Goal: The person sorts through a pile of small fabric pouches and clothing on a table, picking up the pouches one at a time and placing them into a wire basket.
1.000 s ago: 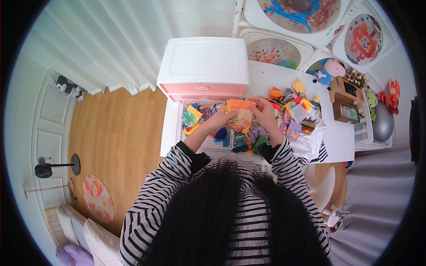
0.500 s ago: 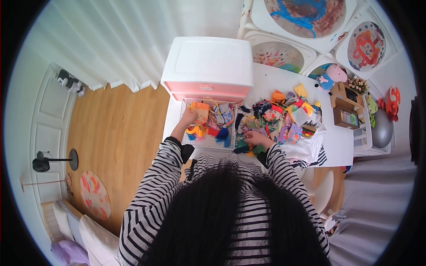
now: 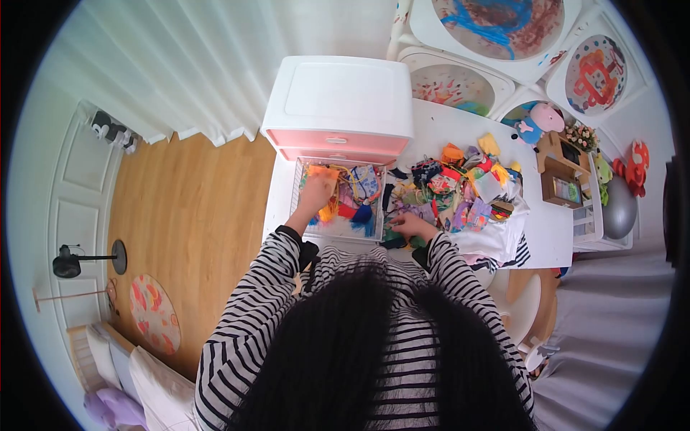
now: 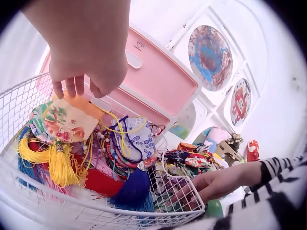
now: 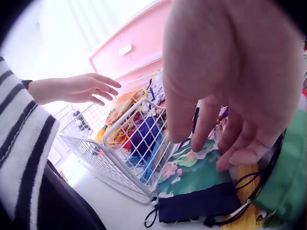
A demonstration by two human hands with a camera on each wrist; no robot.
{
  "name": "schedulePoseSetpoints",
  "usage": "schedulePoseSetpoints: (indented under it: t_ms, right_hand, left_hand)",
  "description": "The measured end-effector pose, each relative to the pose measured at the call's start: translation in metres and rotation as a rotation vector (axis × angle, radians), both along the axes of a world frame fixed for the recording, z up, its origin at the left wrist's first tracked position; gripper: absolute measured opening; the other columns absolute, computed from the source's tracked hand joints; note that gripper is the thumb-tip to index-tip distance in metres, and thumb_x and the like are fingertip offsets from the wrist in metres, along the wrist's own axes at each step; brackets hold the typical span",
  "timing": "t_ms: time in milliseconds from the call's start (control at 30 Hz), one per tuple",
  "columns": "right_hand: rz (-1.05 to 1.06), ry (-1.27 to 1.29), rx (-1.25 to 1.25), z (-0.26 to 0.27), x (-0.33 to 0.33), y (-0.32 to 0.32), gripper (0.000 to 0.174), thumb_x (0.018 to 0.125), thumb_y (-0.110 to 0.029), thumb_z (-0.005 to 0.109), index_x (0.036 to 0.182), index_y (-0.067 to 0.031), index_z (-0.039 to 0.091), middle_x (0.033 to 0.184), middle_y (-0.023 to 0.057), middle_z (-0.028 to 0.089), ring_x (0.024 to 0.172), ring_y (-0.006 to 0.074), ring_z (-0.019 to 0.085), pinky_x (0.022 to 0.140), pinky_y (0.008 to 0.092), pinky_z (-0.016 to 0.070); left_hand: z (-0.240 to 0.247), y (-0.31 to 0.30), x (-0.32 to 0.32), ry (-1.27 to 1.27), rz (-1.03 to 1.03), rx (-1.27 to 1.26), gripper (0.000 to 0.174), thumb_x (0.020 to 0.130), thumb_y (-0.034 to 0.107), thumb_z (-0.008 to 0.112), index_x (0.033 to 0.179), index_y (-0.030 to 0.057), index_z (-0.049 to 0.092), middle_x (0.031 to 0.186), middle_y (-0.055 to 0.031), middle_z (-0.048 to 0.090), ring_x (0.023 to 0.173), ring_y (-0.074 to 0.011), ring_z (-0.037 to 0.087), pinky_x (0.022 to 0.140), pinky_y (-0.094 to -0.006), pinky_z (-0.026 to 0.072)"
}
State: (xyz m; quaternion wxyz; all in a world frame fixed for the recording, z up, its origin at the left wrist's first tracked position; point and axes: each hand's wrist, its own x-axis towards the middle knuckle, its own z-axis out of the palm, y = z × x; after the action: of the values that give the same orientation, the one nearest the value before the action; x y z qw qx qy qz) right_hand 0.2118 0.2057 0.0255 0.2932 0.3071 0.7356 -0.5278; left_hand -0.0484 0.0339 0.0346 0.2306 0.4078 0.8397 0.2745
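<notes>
Over the white wire basket (image 4: 98, 207) is the left hand (image 3: 316, 194), its fingers loosely extended at the orange top of a peach floral pouch (image 4: 74, 123) with yellow tassels. The right wrist view shows those fingers spread and relaxed. Beneath them in the basket lie more pouches, a blue floral one (image 4: 135, 139) and a dark blue tassel (image 4: 132, 192). Just right of the basket, the right hand (image 5: 230, 76) has its fingers lowered and slightly bent over a green floral pouch with a navy top (image 5: 196, 175); whether the fingertips touch it is unclear.
A white and pink drawer unit (image 3: 341, 97) stands behind the basket. To the right, a heap of colourful pouches (image 3: 460, 183) lies beside white cloth (image 3: 496, 237). Farther right are a plush toy (image 3: 539, 123) and a wooden stand (image 3: 560, 172).
Both hands held the orange-topped pouch a second ago. The left hand carried it left into the basket and loosened its fingers; the right hand let go and moved down to the near pouches.
</notes>
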Motion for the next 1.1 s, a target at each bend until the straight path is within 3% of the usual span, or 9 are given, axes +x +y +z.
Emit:
schedulePoseSetpoints:
  t_ms: [67,233,300,533,600,833,900,1033,1100]
  right_hand:
    - [0.055,0.277,0.132,-0.025,0.006,0.005,0.034,0.076,-0.021,0.06,0.106,-0.0034,0.058,0.084,0.0108,0.063,0.069,0.0173,0.057,0.064,0.0305,0.0455]
    - [-0.036,0.218,0.094,0.016,0.003,0.01,0.03,0.076,-0.02,0.059,0.1,-0.0017,0.061,0.087,0.0118,0.063,0.076,0.0164,0.059,0.069,0.0288,0.0449]
    - [-0.075,0.247,0.119,0.041,0.002,0.012,0.029,0.076,-0.019,0.059,0.099,-0.0017,0.061,0.087,0.012,0.064,0.077,0.0159,0.059,0.069,0.0279,0.0451]
    - [-0.328,0.584,0.169,0.1,0.006,0.036,0.032,0.074,-0.008,0.06,0.105,0.0005,0.058,0.092,0.009,0.061,0.079,0.0137,0.059,0.071,0.0245,0.0456]
    - [-0.376,0.71,0.129,0.13,-0.001,0.031,0.037,0.074,-0.002,0.059,0.111,0.0009,0.053,0.099,0.0073,0.056,0.087,0.0148,0.056,0.076,0.0245,0.0444]
    - [-0.411,0.91,-0.094,0.174,-0.024,0.006,0.041,0.077,0.001,0.054,0.118,-0.0013,0.048,0.111,0.0061,0.047,0.099,0.0151,0.05,0.084,0.0269,0.0424]
    - [-0.378,0.96,-0.097,0.176,-0.028,0.0,0.042,0.078,0.0,0.053,0.119,-0.0026,0.047,0.113,0.0062,0.045,0.098,0.016,0.05,0.085,0.028,0.042]
    - [-0.341,0.928,-0.132,0.177,-0.032,-0.011,0.042,0.078,-0.002,0.053,0.12,-0.0029,0.046,0.111,0.0063,0.048,0.097,0.0168,0.051,0.086,0.0274,0.0417]
    - [-0.312,0.861,-0.25,0.169,-0.033,-0.013,0.043,0.078,-0.004,0.055,0.12,-0.0026,0.046,0.103,0.0075,0.053,0.091,0.0128,0.054,0.075,0.0241,0.044]
  left_hand:
    - [-0.023,-0.002,0.001,0.047,-0.095,-0.046,0.044,0.072,0.013,0.048,0.115,0.0029,0.046,0.114,-0.0229,0.046,0.106,-0.0358,0.043,0.093,-0.04,0.0336]
    - [-0.045,-0.002,0.002,0.067,-0.131,-0.051,0.044,0.074,0.02,0.049,0.114,0.0025,0.048,0.118,-0.0205,0.045,0.111,-0.0344,0.041,0.095,-0.0379,0.0321]
    - [-0.043,-0.001,-0.005,-0.105,-0.106,-0.038,0.044,0.075,0.022,0.048,0.114,0.0024,0.048,0.119,-0.0205,0.044,0.113,-0.033,0.04,0.095,-0.0366,0.0317]
    - [0.054,0.014,0.009,-0.161,-0.245,-0.285,0.042,0.078,0.025,0.048,0.113,0.0018,0.049,0.113,-0.0187,0.05,0.106,-0.0308,0.047,0.089,-0.0342,0.0384]
    - [0.073,0.018,0.02,-0.227,-0.305,0.015,0.038,0.081,0.029,0.045,0.103,-0.0014,0.053,0.095,-0.017,0.059,0.089,-0.0321,0.056,0.078,-0.0366,0.0432]
    - [0.116,0.044,0.051,-0.636,-0.431,0.133,0.036,0.085,0.033,0.049,0.094,-0.0014,0.053,0.089,-0.0078,0.059,0.082,-0.015,0.056,0.074,-0.0293,0.0439]
    - [0.113,0.047,0.053,-0.709,-0.157,0.394,0.026,0.083,0.021,0.054,0.097,-0.0016,0.051,0.089,-0.0069,0.058,0.083,-0.0114,0.055,0.073,-0.0262,0.0438]
    - [0.119,0.043,0.05,-0.893,-0.013,0.512,0.023,0.081,0.011,0.054,0.1,-0.0019,0.05,0.091,-0.0077,0.058,0.083,-0.0121,0.055,0.072,-0.0255,0.0438]
    - [0.115,0.04,0.048,-0.869,0.034,0.635,0.018,0.081,0.006,0.053,0.096,-0.0018,0.05,0.088,-0.0059,0.058,0.081,-0.0107,0.054,0.069,-0.0237,0.0436]
